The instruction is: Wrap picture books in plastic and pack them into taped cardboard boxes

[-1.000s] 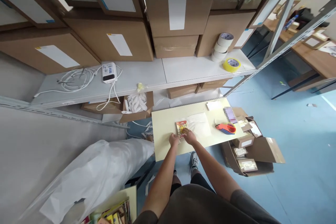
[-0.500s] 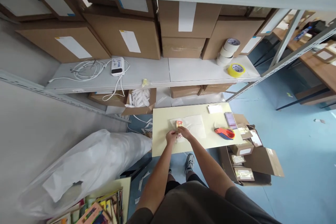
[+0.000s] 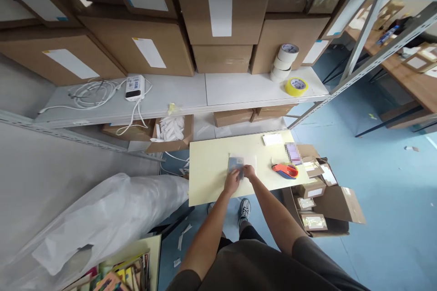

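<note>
On the pale yellow table (image 3: pixel 208 173) lies a small flat blue-grey booklet-like item (image 3: pixel 235 163) with a pale square on its face. My left hand (image 3: pixel 232 180) rests over its lower part, fingers stretched across it. At the item's right edge, my right hand (image 3: pixel 249 171) is closed in a pinch. A thin whitish sheet (image 3: pixel 251 160) shows just beyond those fingers, partly hidden by the hand and the item. Whether the right fingers grip the sheet or the item's edge is hard to make out.
A red and blue tape dispenser (image 3: pixel 285 171), a purple packet (image 3: pixel 293 153) and white papers (image 3: pixel 272 139) lie on the table's right. An open carton (image 3: pixel 341 204) of small boxes stands beside it. Shelving (image 3: pixel 164 100) runs behind; a large plastic bag (image 3: pixel 119 218) sits left.
A narrow red and gold face showed between my hands before; now a wider blue-grey face shows. Less of the white sheet is spread out. My left hand has moved onto the item.
</note>
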`<state>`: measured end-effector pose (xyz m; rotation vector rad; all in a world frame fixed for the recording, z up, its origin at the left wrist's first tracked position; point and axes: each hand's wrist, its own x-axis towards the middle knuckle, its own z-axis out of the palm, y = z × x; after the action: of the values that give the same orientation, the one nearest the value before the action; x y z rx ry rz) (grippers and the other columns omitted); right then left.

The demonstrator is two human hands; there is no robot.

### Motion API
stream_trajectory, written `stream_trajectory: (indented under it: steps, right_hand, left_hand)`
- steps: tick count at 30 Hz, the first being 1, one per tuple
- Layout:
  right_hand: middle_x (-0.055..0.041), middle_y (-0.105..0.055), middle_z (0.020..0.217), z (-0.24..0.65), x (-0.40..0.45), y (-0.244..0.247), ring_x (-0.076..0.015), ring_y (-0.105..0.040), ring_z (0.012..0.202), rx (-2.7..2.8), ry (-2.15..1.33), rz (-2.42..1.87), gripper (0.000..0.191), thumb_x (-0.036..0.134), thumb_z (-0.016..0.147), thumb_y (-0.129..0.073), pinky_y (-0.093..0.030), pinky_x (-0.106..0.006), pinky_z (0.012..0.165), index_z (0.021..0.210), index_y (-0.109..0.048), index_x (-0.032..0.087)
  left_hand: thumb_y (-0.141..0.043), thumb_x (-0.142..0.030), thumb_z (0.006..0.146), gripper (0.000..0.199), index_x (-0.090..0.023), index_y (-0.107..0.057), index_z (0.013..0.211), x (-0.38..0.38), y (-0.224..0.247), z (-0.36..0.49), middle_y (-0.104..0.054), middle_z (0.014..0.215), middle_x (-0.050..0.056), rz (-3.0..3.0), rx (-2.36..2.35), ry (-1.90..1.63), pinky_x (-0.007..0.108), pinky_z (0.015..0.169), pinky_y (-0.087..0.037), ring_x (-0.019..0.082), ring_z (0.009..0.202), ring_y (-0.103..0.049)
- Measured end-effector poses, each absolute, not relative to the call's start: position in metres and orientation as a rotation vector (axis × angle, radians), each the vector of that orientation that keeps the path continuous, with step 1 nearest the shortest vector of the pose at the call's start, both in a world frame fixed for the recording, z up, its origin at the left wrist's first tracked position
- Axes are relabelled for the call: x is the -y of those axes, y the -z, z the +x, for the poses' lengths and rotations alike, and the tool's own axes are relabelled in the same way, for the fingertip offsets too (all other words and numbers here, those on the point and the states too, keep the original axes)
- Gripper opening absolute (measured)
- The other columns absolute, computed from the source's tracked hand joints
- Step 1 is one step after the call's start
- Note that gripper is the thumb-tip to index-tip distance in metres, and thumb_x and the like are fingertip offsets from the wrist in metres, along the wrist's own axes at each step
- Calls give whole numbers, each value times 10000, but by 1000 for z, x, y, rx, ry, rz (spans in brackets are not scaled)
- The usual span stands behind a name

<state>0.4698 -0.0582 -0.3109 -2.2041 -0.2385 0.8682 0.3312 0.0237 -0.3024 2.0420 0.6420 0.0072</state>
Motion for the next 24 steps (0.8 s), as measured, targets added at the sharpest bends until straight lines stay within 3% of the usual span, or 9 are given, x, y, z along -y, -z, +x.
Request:
stream_trajectory:
  steps: [3, 7, 11, 14, 17, 20, 24]
  right_hand:
    - [-144, -816, 1020, 478, 73, 311, -275, -766, 1038, 182, -778, -2329, 306, 345, 910, -591, -577, -351, 926, 1091, -791, 200]
    - [-126, -755, 1305, 467, 84, 307, -243, -739, 1154, 351, -772, -2334, 418, 260, 947, -522, -557, -340, 1023, 1311, -719, 196]
    - [-104, -712, 1388, 437, 80, 312, -255, -674, 1283, 577, -847, -2290, 455, 175, 880, -575, -518, -388, 1111, 1312, -711, 212]
    - [-125, -679, 1427, 422, 75, 320, -274, -641, 1328, 551, -790, -2313, 505, 148, 829, -582, -490, -422, 1151, 1317, -704, 197]
    - [-123, -697, 1391, 419, 69, 323, -277, -668, 1282, 337, -819, -2309, 519, 252, 889, -530, -549, -428, 1074, 1391, -653, 198]
    - [-115, -732, 1324, 418, 57, 321, -273, -682, 1249, 208, -908, -2138, 516, 421, 954, -496, -566, -421, 1030, 1399, -645, 208]
    - [-149, -731, 1307, 409, 32, 315, -294, -650, 1288, 56, -1084, -1692, 603, 666, 918, -576, -530, -432, 1060, 1260, -717, 190]
  left_hand:
    - [-626, -42, 833, 505, -231, -741, 1287, -20, 303, 328, -537, 1579, 125, 2241, -565, 163, 495, 1208, -413, 312, 1488, -443]
    - [-622, -25, 820, 520, -236, -741, 1281, -16, 301, 329, -488, 1615, 132, 2314, -555, 227, 540, 1191, -406, 350, 1526, -378]
    - [-586, -5, 801, 538, -242, -753, 1255, -28, 302, 330, -635, 1474, 109, 2169, -579, 68, 478, 1217, -399, 281, 1433, -518]
    - [-567, -62, 821, 499, -216, -741, 1262, -44, 305, 325, -724, 1323, 112, 1999, -913, -78, 421, 1127, -485, 262, 1307, -627]
    - [-638, -133, 814, 411, -151, -740, 1211, -58, 308, 318, -786, 1142, 129, 1773, -1149, -29, 339, 941, -556, 264, 1106, -729]
    - [-722, -198, 786, 229, -152, -776, 1003, -72, 310, 309, -805, 912, 86, 1656, -1161, 62, 291, 798, -551, 242, 889, -759]
    - [-742, -193, 752, 141, -180, -764, 890, -92, 305, 293, -798, 863, 46, 1555, -1208, -70, 269, 774, -546, 210, 838, -753]
